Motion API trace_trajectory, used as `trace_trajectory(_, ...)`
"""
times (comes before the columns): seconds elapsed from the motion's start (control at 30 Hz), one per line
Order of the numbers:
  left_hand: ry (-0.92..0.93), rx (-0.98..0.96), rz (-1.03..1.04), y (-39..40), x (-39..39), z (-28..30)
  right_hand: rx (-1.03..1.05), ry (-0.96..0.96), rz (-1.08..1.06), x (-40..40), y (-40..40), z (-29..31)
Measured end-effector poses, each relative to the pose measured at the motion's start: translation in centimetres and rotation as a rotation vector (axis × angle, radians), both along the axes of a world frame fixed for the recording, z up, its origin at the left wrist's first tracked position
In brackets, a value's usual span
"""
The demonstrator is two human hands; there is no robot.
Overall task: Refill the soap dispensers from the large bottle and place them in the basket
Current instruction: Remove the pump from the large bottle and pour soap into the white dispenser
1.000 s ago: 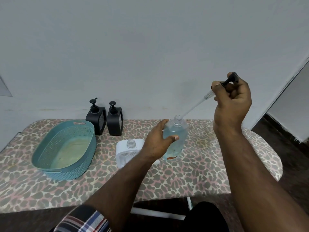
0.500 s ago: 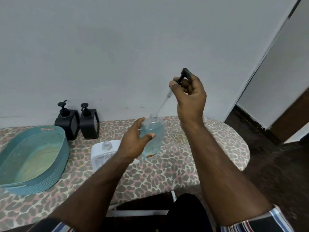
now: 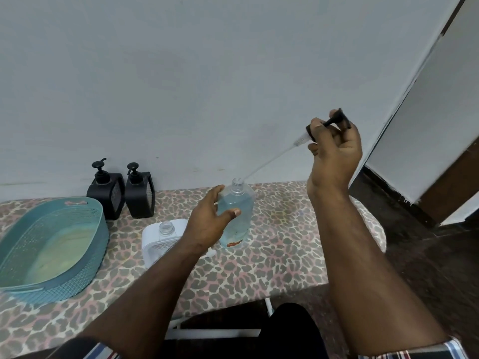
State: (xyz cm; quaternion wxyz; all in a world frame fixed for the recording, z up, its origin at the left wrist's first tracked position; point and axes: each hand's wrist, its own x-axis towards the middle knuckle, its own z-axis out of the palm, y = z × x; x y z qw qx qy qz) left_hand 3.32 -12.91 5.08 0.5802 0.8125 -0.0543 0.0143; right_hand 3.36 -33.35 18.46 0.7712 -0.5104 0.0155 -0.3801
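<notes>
**Pump drawn up and out to my right**

Since a moment ago my right hand (image 3: 334, 149) has carried the black pump head (image 3: 334, 120) higher and farther right, so the clear dip tube (image 3: 269, 161) now slants down with only its tip near the open neck of the large clear bottle (image 3: 237, 203). My fingers are curled round the pump, pinching it. My left hand (image 3: 207, 224) wraps the bottle's side, thumb across the front, holding it upright on the leopard-print board (image 3: 272, 255). The bottle holds pale blue liquid; a small orange-red mark near its base is too blurred to read.

Just left of my wrist stands a white dispenser (image 3: 158, 242), uncapped, partly hidden by my forearm. Behind it, two black pump dispensers (image 3: 121, 193) sit side by side against the wall. The teal basket (image 3: 51, 244) lies at the far left, its edge cut off. A small white object (image 3: 211, 252) beside the bottle's base is hard to make out.
</notes>
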Motion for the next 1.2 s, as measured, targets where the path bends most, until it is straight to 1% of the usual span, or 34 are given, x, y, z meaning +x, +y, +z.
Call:
trace_trajectory(0.1,-0.004,-0.007,-0.005,0.0,-0.1,0.1,0.080,0.006,-0.050,0.2,-1.3,0.5)
trace_trajectory(0.17,-0.003,-0.009,-0.007,-0.1,0.0,0.1,0.156,0.016,-0.044,0.5,-1.9,-0.2)
trace_trajectory(0.23,-0.003,-0.007,-0.004,-0.2,0.0,0.0,0.229,0.059,-0.022,1.0,-1.9,-2.1)
trace_trajectory(0.3,-0.002,-0.004,0.000,-0.2,0.0,-0.1,0.248,0.160,0.009,1.4,-1.4,-5.1)
trace_trajectory(0.47,-0.008,0.013,0.001,-0.1,-0.1,0.0,0.034,0.536,0.029,1.5,0.8,-14.0)
trace_trajectory(0.6,-0.015,0.028,-0.001,-0.1,-0.2,0.0,0.003,0.700,0.046,0.9,1.9,-19.0)
trace_trajectory(0.7,-0.022,0.027,0.004,-0.1,-0.1,-0.1,-0.039,0.758,0.048,0.5,2.3,-20.8)
trace_trajectory(0.77,-0.021,0.026,0.006,-0.1,-0.1,-0.2,-0.109,0.773,0.038,0.5,2.5,-21.2)
trace_trajectory(1.03,-0.012,0.032,0.002,-0.1,-0.1,-0.1,-0.582,0.831,-0.032,-0.2,2.6,-22.0)
trace_trajectory(1.1,-0.010,0.034,0.000,-0.1,-0.1,-0.1,-0.644,0.873,-0.053,-0.7,2.2,-22.4)
trace_trajectory(1.2,-0.014,0.037,0.002,0.0,-0.1,-0.1,-0.670,0.914,-0.055,-1.7,1.2,-22.8)
